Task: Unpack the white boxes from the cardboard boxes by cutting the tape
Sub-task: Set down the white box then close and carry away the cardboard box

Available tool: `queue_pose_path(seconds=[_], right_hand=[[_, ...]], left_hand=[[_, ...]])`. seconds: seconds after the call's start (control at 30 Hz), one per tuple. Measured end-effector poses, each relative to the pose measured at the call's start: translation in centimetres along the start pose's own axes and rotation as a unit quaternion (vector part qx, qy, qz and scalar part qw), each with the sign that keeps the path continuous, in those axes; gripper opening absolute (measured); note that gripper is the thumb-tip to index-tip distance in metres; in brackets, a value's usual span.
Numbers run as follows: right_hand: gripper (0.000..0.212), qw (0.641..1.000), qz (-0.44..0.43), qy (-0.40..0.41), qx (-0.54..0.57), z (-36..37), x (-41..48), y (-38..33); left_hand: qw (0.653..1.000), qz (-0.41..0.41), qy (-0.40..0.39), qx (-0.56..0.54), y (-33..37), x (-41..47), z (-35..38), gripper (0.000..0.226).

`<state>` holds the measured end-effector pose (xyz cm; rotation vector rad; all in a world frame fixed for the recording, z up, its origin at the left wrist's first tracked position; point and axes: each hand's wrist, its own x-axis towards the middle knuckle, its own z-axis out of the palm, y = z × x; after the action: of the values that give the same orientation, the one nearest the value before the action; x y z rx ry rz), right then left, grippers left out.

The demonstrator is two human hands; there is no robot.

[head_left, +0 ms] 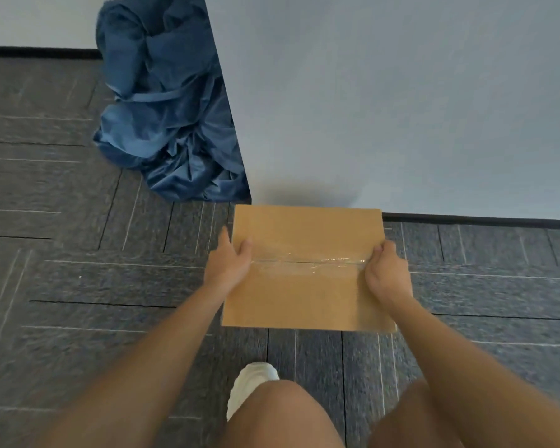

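A flat brown cardboard box (307, 286) is held above the dark carpet, its top facing me. Clear tape (307, 261) runs across the middle seam from left to right. My left hand (228, 261) grips the box's left edge at the seam, thumb on top. My right hand (387, 273) grips the right edge at the seam, fingers curled over it. No white box and no cutting tool are in view.
A white wall corner (401, 108) stands right behind the box. A crumpled blue cloth (165, 108) is heaped on the floor at the wall's left side. My knees and one white shoe (249, 386) are below the box, on grey carpet tiles (78, 270).
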<state>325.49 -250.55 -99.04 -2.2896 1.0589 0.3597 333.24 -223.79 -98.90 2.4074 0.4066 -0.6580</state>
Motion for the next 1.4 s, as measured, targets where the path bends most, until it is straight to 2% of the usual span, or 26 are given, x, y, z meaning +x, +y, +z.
queue_pose_path(seconds=[0.2,0.4,0.77,1.0,1.17,1.23,1.4], right_hand=[[0.027,1.000,0.001,0.012,0.010,3.1,2.9,1.3],[0.030,0.999,-0.009,0.034,0.025,4.4,5.1,2.0],[0.035,0.995,-0.038,0.076,0.051,5.0,8.1,0.7],[0.035,0.997,-0.021,0.057,0.044,4.4,7.9,0.4],[0.043,0.999,-0.031,-0.013,0.009,0.5,6.1,0.1],[0.039,0.999,-0.024,-0.031,0.021,-2.1,4.3,-0.5],[0.029,0.994,-0.043,-0.073,0.068,-12.1,-2.8,-4.2]], left_hand=[[1.000,0.008,0.018,-0.007,-1.4,3.5,4.3,0.051],[0.998,0.030,0.045,-0.013,-1.1,4.6,6.1,0.062],[0.994,0.062,0.087,0.012,0.6,7.7,6.4,0.060],[0.997,0.051,0.065,0.009,0.7,7.5,6.1,0.058],[0.997,0.027,0.038,0.055,2.0,5.4,3.6,0.067],[0.997,0.031,0.042,0.064,3.3,3.3,1.7,0.065],[0.998,0.062,0.002,0.006,8.0,-5.6,-5.2,0.036]])
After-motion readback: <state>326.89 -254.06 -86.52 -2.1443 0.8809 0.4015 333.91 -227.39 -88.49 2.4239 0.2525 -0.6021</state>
